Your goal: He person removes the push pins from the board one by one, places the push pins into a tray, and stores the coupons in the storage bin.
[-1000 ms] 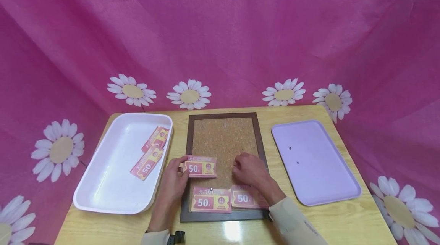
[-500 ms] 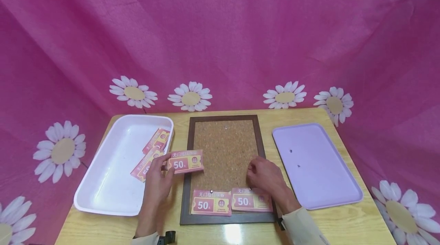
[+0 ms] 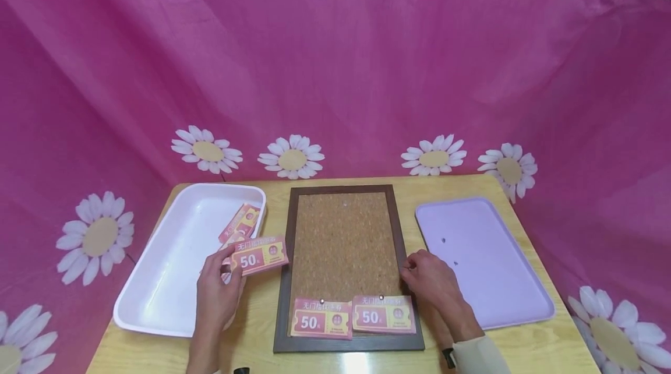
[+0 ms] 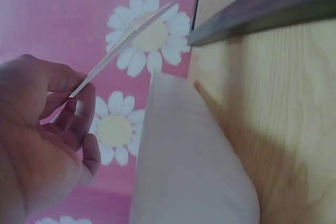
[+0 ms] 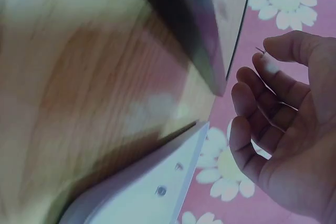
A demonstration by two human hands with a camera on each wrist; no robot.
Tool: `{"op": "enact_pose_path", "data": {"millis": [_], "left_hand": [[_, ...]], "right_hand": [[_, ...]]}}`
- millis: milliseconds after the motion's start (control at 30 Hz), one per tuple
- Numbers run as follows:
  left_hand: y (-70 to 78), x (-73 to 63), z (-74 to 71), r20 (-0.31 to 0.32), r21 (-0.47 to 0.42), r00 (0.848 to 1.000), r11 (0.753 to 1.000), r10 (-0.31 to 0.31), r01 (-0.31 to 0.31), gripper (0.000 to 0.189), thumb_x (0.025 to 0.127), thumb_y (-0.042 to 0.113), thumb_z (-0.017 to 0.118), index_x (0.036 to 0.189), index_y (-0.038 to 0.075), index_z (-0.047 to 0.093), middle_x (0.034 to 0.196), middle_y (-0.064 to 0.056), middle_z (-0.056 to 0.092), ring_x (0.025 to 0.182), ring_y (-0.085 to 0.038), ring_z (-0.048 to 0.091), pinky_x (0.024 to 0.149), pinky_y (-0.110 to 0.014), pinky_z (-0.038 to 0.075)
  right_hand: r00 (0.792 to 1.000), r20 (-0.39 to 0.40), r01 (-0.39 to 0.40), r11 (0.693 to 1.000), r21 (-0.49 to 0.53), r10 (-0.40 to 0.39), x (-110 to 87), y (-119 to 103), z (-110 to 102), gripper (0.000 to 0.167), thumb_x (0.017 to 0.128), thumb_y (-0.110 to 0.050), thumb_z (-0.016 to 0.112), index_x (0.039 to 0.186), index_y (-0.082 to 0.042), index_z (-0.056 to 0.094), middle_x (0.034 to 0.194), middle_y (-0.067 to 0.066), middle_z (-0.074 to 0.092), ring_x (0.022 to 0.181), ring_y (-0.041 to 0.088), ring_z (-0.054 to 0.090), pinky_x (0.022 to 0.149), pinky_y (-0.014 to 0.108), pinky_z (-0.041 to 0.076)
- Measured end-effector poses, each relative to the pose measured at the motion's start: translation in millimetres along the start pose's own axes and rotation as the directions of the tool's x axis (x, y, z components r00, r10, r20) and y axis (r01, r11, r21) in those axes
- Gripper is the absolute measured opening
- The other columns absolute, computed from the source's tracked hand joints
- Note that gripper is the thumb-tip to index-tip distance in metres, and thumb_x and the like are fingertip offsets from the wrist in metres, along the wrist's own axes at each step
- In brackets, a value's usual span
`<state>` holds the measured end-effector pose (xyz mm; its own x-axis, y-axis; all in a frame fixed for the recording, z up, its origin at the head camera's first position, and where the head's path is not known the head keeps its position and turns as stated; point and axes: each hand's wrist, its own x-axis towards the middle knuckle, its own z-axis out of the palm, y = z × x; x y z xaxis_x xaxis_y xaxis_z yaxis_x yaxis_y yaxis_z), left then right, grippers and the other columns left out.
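Pinching coupons (image 3: 260, 254) in left grip (image 3: 216, 289), one pin (image 5: 260, 50) in right grip (image 3: 432, 278); two pins (image 3: 381, 297) on board (image 3: 346, 240), two in tray (image 3: 500, 275).

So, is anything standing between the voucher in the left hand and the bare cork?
Only the left side of the dark frame lies between the voucher in the left hand and the bare cork; nothing else visible does.

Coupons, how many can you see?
5: a left coupon and right coupon on the corkboard, one held coupon in the left hand, plus an upper coupon and a partly covered coupon in the white tub. More could be hidden underneath.
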<state>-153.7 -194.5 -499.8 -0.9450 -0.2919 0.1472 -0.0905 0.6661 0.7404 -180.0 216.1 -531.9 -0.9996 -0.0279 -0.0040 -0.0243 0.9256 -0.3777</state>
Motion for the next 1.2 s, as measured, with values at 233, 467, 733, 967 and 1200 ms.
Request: {"op": "enact_pose_path", "data": {"millis": [233, 467, 733, 967, 1200], "left_hand": [[-13.7, -2.6, -8.6, -0.13, 0.03, 0.99, 0.999, 0.048, -0.044, 0.046, 0.084, 0.002, 0.066, 0.13, 0.007, 0.058, 0.121, -0.014, 0.06, 0.088, -0.022, 0.061, 0.072, -0.024, 0.041], [-16.2, -3.6, -13.5, -0.163, 0.029, 0.986, 0.999, 0.028, -0.024, 0.046, 0.083, 0.003, 0.067, 0.128, 0.008, 0.06, 0.118, -0.013, 0.061, 0.083, -0.012, 0.054, 0.069, -0.016, 0.035], [-18.2, 2.6, -21.5, -0.173, 0.033, 0.985, 0.999, -0.013, 0.019, 0.046, 0.085, 0.004, 0.065, 0.13, 0.009, 0.059, 0.116, -0.013, 0.059, 0.078, 0.0, 0.047, 0.068, -0.015, 0.032], [-23.3, 11.2, -25.5, -0.166, 0.031, 0.985, 0.999, -0.035, 0.04, 0.047, 0.086, 0.004, 0.063, 0.132, 0.007, 0.057, 0.119, -0.014, 0.057, 0.081, -0.009, 0.051, 0.069, -0.017, 0.031], [-26.7, 18.2, -28.4, -0.195, 0.04, 0.981, 0.999, -0.016, 0.024, 0.045, 0.086, 0.004, 0.063, 0.13, 0.007, 0.058, 0.115, -0.015, 0.058, 0.079, -0.005, 0.049, 0.069, -0.017, 0.031]], "right_hand": [[0.999, 0.001, -0.037, 0.999, 0.031, 0.037, -5.7, 16, -4, 0.007, 0.079, -0.026, 0.064, 0.077, -0.02, 0.068, 0.083, -0.004, 0.061, 0.074, 0.019, 0.06, 0.065, 0.039, 0.048], [0.999, -0.009, -0.043, 0.999, 0.031, 0.043, -5.9, 24, -3, 0.006, 0.078, -0.024, 0.063, 0.077, -0.02, 0.067, 0.083, -0.003, 0.062, 0.074, 0.022, 0.061, 0.066, 0.042, 0.047], [0.999, -0.032, -0.04, 0.999, 0.023, 0.04, -2.6, 28, -9, 0.006, 0.078, -0.023, 0.063, 0.077, -0.019, 0.067, 0.079, -0.002, 0.06, 0.07, 0.021, 0.058, 0.064, 0.04, 0.046], [0.998, -0.04, -0.053, 0.998, 0.021, 0.054, 0.8, 36, -17, 0.006, 0.078, -0.021, 0.062, 0.077, -0.017, 0.067, 0.081, -0.001, 0.061, 0.071, 0.02, 0.056, 0.061, 0.039, 0.045], [0.997, -0.042, -0.07, 0.997, 0.016, 0.07, 4.2, 47, -22, 0.011, 0.08, -0.023, 0.061, 0.081, -0.015, 0.068, 0.091, 0.007, 0.068, 0.08, 0.028, 0.063, 0.068, 0.047, 0.048]]}}
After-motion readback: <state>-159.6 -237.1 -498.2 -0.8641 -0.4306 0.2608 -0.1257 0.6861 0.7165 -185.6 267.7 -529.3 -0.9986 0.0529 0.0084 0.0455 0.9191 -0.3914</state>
